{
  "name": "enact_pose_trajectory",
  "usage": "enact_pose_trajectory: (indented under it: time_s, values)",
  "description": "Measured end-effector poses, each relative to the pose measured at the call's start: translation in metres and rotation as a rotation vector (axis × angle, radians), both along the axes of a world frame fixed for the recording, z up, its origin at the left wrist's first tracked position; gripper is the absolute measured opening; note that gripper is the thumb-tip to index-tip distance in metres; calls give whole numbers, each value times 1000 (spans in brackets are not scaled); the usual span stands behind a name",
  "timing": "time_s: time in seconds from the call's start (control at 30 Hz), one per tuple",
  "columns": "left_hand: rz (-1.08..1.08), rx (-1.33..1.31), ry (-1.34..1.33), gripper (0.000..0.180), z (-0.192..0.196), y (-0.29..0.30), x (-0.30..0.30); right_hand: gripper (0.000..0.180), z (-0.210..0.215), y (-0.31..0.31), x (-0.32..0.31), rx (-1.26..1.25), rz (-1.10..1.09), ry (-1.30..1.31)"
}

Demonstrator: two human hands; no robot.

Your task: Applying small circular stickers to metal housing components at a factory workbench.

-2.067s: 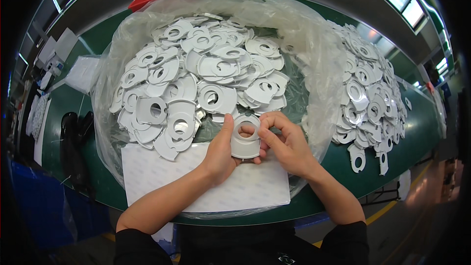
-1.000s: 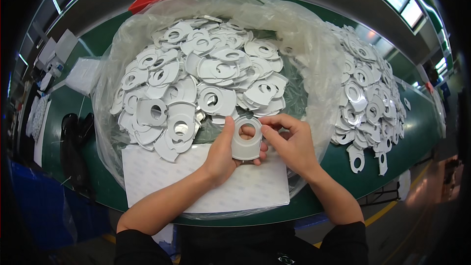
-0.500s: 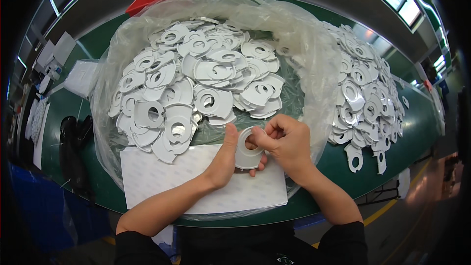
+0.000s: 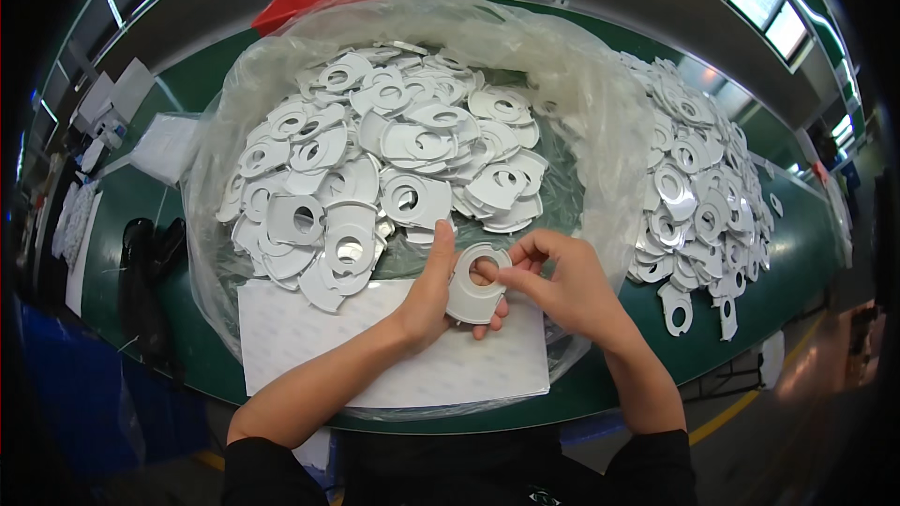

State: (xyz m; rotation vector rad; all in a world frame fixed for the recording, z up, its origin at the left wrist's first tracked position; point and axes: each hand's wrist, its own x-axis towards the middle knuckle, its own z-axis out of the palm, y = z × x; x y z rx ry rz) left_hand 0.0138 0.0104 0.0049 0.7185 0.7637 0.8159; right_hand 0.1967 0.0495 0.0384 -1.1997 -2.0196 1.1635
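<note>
A flat white plastic part with a round hole point(image 4: 476, 305) is tilted up over the white sheet. My left hand point(image 4: 427, 305) is closed on it: the thumb stands up along its left side, and fingers come round behind, showing through the hole and below its right edge. At the part's right rim is my right hand point(image 4: 570, 289), thumb and index finger bent together in a pinch. The thumb tip overlaps the rim; whatever lies between those fingertips is too small to make out. Beyond both hands lies a heap of similar white parts point(image 4: 408, 197).
A clear plastic bag point(image 4: 600, 122) spreads open around the heap on the green table point(image 4: 787, 215). White sheets point(image 4: 328, 365) lie under my hands. More parts are piled point(image 4: 708, 197) at right. A red bin point(image 4: 319, 2) stands behind; a black object point(image 4: 141, 281) is at left.
My right hand has shifted slightly right and down, its thumb going from the ring's top to its right rim. The part has turned a little in my left hand. The whole view has shifted slightly.
</note>
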Motion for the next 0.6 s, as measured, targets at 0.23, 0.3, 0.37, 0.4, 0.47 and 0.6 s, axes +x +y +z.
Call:
enact_pose_trajectory:
  time_s: [0.23, 0.3, 0.37, 0.4, 0.47, 0.6]
  values:
    - [79, 180, 222, 61, 29, -7, -11, 15, -1, 18, 19, -423, -98, 400]
    - [171, 559, 547, 44, 56, -12, -27, 15, 9, 30, 44, -334, -273, 727]
    - [207, 1028, 1317, 42, 73, -11, -43, 19, 17, 48, 87, -229, -340, 1165]
    - [377, 1041, 1536, 35, 73, -16, -45, 22, 23, 55, 100, -217, -290, 1375]
    - [307, 937, 1746, 32, 66, -21, -59, 28, 40, 50, 94, -206, -387, 1444]
    - [185, 814, 1988, 22, 51, -22, -64, 28, 27, 39, 72, 28, -532, 848]
